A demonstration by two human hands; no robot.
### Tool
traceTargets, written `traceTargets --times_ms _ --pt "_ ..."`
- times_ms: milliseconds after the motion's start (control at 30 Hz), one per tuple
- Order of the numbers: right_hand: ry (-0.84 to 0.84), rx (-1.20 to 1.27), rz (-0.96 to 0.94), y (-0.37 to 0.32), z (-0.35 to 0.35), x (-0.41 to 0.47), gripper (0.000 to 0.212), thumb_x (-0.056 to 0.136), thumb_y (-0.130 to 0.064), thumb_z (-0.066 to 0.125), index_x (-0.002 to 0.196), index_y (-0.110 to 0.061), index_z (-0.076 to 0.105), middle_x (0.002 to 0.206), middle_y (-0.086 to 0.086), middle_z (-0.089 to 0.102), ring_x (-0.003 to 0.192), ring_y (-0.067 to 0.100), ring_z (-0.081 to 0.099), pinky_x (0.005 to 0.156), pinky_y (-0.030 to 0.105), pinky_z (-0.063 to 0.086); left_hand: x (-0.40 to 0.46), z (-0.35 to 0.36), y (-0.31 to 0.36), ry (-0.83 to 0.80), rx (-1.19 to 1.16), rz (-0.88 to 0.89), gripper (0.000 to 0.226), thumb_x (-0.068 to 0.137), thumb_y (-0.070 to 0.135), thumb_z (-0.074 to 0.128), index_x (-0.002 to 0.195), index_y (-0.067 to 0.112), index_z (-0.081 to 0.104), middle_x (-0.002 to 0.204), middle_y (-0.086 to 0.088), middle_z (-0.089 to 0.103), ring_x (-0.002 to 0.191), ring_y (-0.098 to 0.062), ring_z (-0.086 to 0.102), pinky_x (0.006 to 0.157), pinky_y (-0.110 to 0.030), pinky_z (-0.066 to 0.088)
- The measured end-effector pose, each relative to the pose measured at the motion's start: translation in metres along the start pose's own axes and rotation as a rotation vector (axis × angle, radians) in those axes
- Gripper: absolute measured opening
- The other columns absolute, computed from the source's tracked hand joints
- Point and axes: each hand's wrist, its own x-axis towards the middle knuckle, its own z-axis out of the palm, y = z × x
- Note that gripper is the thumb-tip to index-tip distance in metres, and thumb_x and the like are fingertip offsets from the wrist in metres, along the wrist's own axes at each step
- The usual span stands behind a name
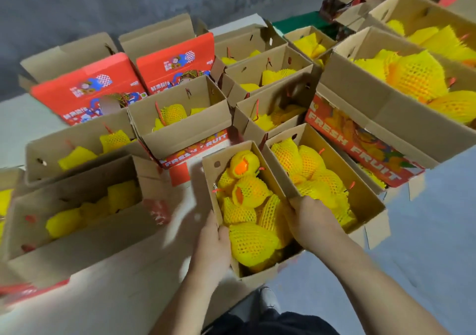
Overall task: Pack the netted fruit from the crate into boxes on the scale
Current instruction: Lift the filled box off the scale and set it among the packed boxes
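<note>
Box in hand: a cardboard box filled with netted fruit is held between both hands, low in the head view, above the grey floor.
Left hand: on the box's left wall near its near corner, thumb hooked over the rim, fingers wrapped on the outside; it grips the wall.
Right hand: on the right wall, fingers curled over the rim; it grips too.
Long axis: the box runs away from the person, leaning slightly left; the hands sit on the two long sides at the near half.
Key relation: the far end is unsupported, so the load lies ahead of both grips; neither hand is clearly nearer.
Neighbours: a filled box touches, or nearly touches, the right wall; other open boxes crowd ahead and left.
Scale and crate: neither can be made out.
Judgement: the box looks full; shifting it means keeping it level and clearing the right-hand neighbour.
</note>
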Motion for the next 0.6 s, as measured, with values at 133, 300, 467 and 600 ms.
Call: traceTargets --times_ms 133,300,467,600 --pt "-0.081 -0.077 -0.026 0.006 -0.025 -0.012 0.042 0.102 -0.044 0.05 0.141 -0.031 0.046 0.126 0.014 0.066 0.117 0.041 0.062 0.085 0.044 0.05 -0.023 0.038 0.01 -0.033 0.05 -0.008 0.061 0.095 0.045 0.043 0.156 0.044 0.039 0.142 0.02 0.061 0.127 -0.011 0.061 0.113 -0.042 0.048" --pt "0.064 -0.082 -0.325 -0.011 -0.019 -0.03 0.067 0.102 -0.048 0.049 0.16 -0.029 0.024 0.162 0.002 0.035 0.146 0.029 0.034 0.116 0.043 0.039 -0.015 0.04 0.008 -0.001 -0.143 -0.143 0.075 0.08 0.074 0.038 0.152 0.052 0.041 0.15 0.016 0.057 0.139 -0.019 0.054 0.118 -0.053 0.042" --pt "0.009 0.05 -0.505 -0.033 0.005 -0.02 0.05 0.102 -0.038 0.053 0.15 -0.024 0.044 0.151 0.002 0.047 0.14 0.026 0.042 0.116 0.039 0.039 -0.034 0.039 0.004 0.021 -0.421 -0.272 0.071 0.083 0.054 0.053 0.147 0.024 0.055 0.139 -0.023 0.061 0.121 -0.033 0.065 0.11 -0.049 0.049" --pt "0.046 0.091 -0.578 -0.047 0.018 -0.017 0.045 0.099 -0.031 0.057 0.143 -0.019 0.054 0.15 0.006 0.047 0.142 0.026 0.039 0.119 0.036 0.034 -0.061 0.002 0.004 0.134 -0.347 -0.201 0.033 0.097 0.042 0.061 0.122 0.023 0.07 0.103 -0.001 0.069 0.08 -0.01 0.066 0.072 -0.024 0.05"
